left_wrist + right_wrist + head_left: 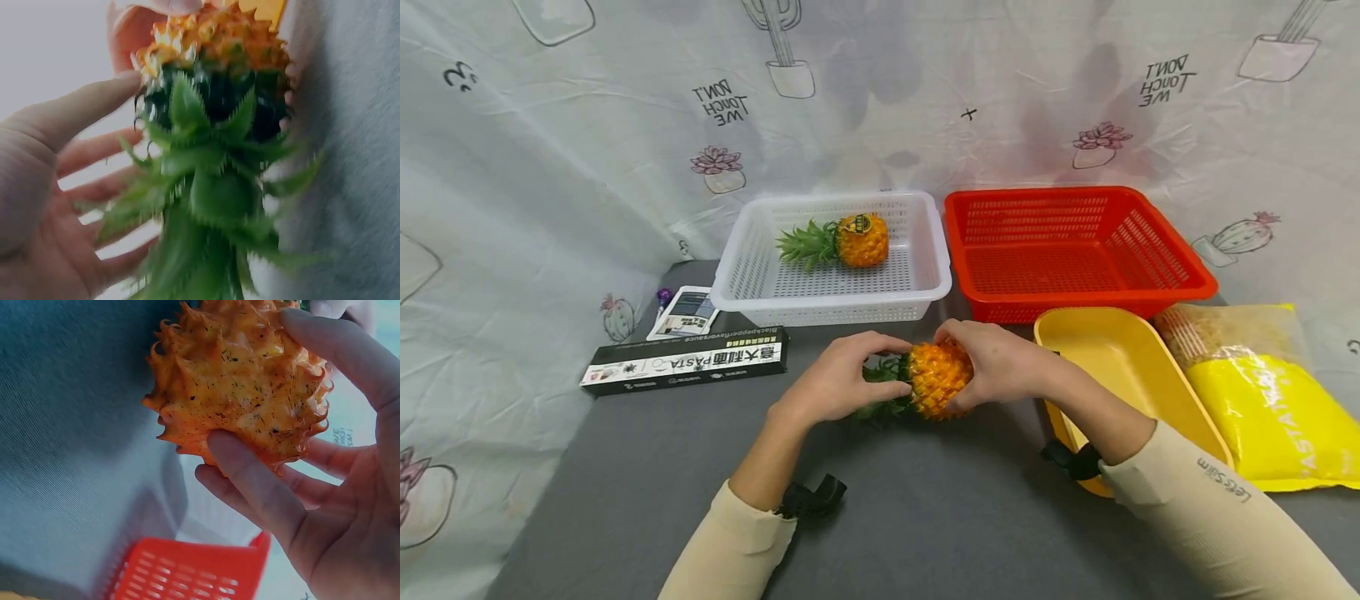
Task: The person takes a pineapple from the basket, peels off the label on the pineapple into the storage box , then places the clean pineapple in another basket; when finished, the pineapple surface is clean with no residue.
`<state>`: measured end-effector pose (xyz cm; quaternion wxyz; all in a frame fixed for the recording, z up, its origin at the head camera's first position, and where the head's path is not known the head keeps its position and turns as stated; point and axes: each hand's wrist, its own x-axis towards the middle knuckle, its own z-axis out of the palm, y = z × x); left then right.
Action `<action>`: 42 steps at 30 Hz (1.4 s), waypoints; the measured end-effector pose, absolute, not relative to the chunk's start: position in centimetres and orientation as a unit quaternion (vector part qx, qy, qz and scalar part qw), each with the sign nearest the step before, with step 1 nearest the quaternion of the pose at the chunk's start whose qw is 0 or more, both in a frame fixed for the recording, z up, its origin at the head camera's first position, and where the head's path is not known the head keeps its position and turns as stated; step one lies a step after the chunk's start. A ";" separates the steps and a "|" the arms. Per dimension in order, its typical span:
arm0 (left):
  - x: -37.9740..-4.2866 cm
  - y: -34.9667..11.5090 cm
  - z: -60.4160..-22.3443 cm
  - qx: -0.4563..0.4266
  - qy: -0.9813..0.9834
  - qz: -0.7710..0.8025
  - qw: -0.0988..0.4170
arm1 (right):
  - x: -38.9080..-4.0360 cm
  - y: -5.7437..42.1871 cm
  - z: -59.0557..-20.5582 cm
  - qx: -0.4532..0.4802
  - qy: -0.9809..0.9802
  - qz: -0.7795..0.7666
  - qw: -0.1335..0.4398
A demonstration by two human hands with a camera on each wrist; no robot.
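A toy-like pineapple (938, 382) with an orange spiky body lies sideways between both hands, just above or on the grey table; which one is unclear. My left hand (842, 375) holds it at the leafy end, thumb against the body where the green crown (212, 187) begins, fingers behind the leaves in the left wrist view. From the other end, my right hand (1000, 362) grips the orange body (240, 387) between thumb and fingers. A second pineapple (862, 242) with a black-and-yellow label lies in the white basket (831, 310) behind.
Right of the white basket stands a red basket (1086, 296). A yellow tray (1180, 396) sits below my right forearm, beside a yellow pasta bag (1270, 408). At left are a black-and-white pasta box (688, 358), a white packet (688, 312) and a small purple item (664, 296).
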<state>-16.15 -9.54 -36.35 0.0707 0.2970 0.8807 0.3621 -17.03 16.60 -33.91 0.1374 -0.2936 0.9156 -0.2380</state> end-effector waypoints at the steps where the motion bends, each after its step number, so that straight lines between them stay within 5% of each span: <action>1: -16.1 -9.8 -36.2 0.294 0.879 0.370 0.063 | -17.0 16.7 -33.6 -0.290 0.917 -0.236 0.136; 24: -17.5 -20.1 -33.0 0.122 0.804 0.558 -0.165 | -19.9 24.0 -22.0 -0.219 0.954 -0.195 0.068; 35: -19.3 -22.8 -35.4 -0.122 0.770 0.586 -0.219 | -24.7 28.7 -21.4 -0.160 0.950 -0.236 0.127; 42: -20.5 -22.4 -36.7 -0.175 0.760 0.587 -0.219 | -26.7 31.5 -22.5 -0.111 0.939 -0.287 0.153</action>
